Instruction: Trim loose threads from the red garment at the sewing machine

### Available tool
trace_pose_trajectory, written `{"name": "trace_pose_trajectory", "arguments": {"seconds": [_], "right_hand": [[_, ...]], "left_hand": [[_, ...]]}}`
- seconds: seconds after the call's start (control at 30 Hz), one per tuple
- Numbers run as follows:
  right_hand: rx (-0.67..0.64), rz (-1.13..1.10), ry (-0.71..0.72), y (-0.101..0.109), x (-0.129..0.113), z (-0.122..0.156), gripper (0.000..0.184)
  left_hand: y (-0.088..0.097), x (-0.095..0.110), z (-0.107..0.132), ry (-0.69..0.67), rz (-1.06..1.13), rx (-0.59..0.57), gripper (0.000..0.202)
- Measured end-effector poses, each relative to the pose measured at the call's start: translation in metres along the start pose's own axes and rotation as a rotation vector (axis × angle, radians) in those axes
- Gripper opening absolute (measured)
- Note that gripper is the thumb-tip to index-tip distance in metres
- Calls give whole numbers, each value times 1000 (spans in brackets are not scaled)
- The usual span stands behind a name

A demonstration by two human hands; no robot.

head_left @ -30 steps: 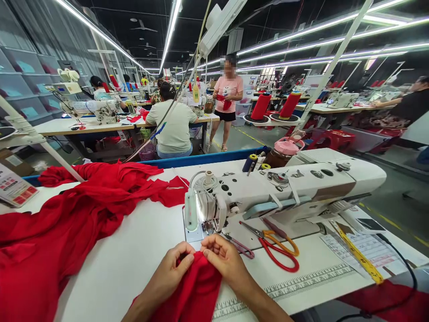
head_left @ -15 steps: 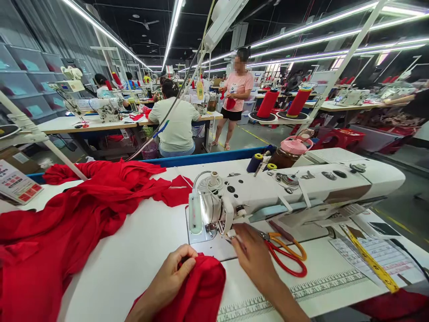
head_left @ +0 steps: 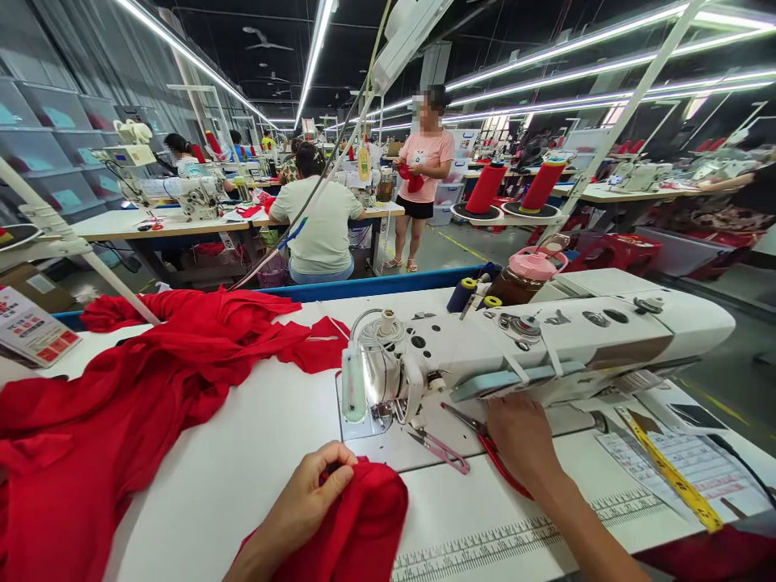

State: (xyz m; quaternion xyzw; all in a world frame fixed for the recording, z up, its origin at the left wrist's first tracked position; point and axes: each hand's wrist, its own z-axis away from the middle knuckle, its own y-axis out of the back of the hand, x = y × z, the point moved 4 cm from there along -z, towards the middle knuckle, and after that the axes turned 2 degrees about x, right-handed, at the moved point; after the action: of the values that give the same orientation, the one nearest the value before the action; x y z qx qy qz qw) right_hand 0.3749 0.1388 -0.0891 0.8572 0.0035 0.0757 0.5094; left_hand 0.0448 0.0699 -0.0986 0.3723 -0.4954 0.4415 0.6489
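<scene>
My left hand (head_left: 306, 493) pinches the upper edge of a folded red cloth (head_left: 369, 517) at the table's front. My right hand (head_left: 522, 440) reaches in below the arm of the white sewing machine (head_left: 575, 323). Its fingers are hidden there, so I cannot tell what they hold. Beneath this hand lie large scissors (head_left: 506, 469) with a red handle, partly covered. Thread snips with pink handles (head_left: 452, 457) rest on the machine bed, left of the scissors, their tips toward the needle area (head_left: 397, 412).
A heap of red cloth (head_left: 163, 388) spreads over the table's left side. Thread spools (head_left: 461, 295) and a pink-lidded jar (head_left: 527, 275) stand behind the machine. At right are a yellow tape measure (head_left: 672, 477) and written sheets (head_left: 715, 469). Co-workers sit and stand beyond.
My right hand has moved right, from beside the needle to beneath the machine arm, over the scissors. The pink snips now show on the bed. My left hand stays on the cloth.
</scene>
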Motion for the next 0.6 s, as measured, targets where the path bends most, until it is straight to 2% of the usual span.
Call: {"name": "trace_pose_trajectory", "arguments": {"seconds": [0.1, 0.17, 0.23, 0.27, 0.3, 0.37, 0.43, 0.5, 0.6], "right_hand": [[81, -82, 64, 24, -18, 17, 32], [185, -346, 217, 48, -49, 39, 35], [121, -649, 332, 64, -88, 61, 42], [47, -771, 358, 68, -109, 71, 44], [27, -868, 361, 71, -127, 78, 44], [37, -908, 359, 71, -156, 85, 43], [115, -852, 369, 69, -173, 87, 42], [160, -795, 382, 65, -179, 86, 41], [94, -829, 350, 58, -176, 88, 40]], "left_hand": [[0, 2, 0, -2, -6, 2, 31], [0, 3, -1, -3, -10, 2, 31], [-1, 4, -1, -2, -16, -1, 33], [-1, 4, -1, 0, -18, -3, 34], [-1, 4, -1, 0, -19, -6, 35], [-1, 4, 0, 4, -18, -11, 38], [-2, 3, 0, 10, -15, -16, 40], [-2, 1, 0, 16, -8, -18, 42], [-2, 0, -2, 16, 6, -12, 43]]}}
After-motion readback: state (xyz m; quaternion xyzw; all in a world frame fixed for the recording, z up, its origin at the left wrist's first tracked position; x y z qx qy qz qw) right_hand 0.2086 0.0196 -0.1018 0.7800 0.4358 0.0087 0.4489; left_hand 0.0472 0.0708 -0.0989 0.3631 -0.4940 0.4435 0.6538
